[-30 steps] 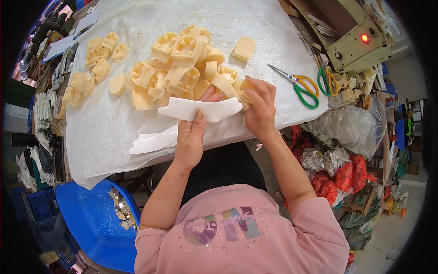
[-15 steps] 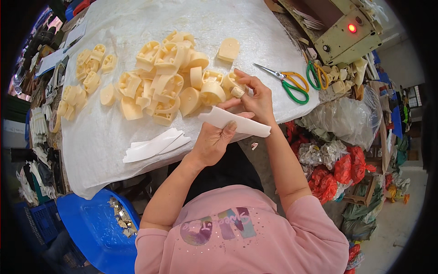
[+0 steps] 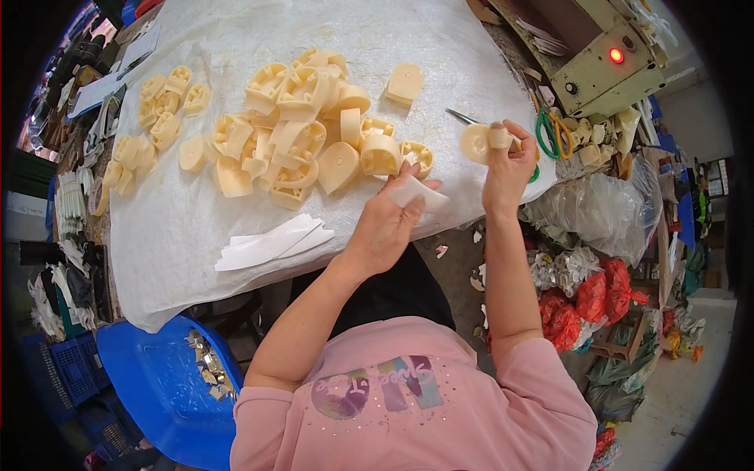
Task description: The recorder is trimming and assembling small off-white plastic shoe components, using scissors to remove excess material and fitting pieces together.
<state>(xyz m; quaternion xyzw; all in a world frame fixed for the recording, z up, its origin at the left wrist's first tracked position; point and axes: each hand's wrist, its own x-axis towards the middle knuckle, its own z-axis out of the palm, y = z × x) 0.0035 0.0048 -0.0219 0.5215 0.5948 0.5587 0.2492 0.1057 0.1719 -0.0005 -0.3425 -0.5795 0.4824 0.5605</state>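
**Both hands full at the bench edge**

Your right hand is raised over the right edge of the bench, fingers closed around a round cream part held up at about 1 o'clock from your chest. You seem to hold it clear of the cloth so you can see its face.

Your left hand sits at 12 o'clock, just below the pile of cream parts, and grips a white strip between thumb and fingers. The strip sticks out to the right, toward the part, so the two can meet without a long reach; they are near each other but not touching.

More white strips lie stacked at 11 o'clock, close to your left wrist, handy for that hand. A smaller group of parts lies apart at 10 o'clock, and one single part rests beyond the pile.

Scissors with green and yellow handles lie at 1 o'clock, partly hidden behind your right hand. A box with a red light stands past them at 2 o'clock. A blue tub sits on the floor at 8 o'clock.
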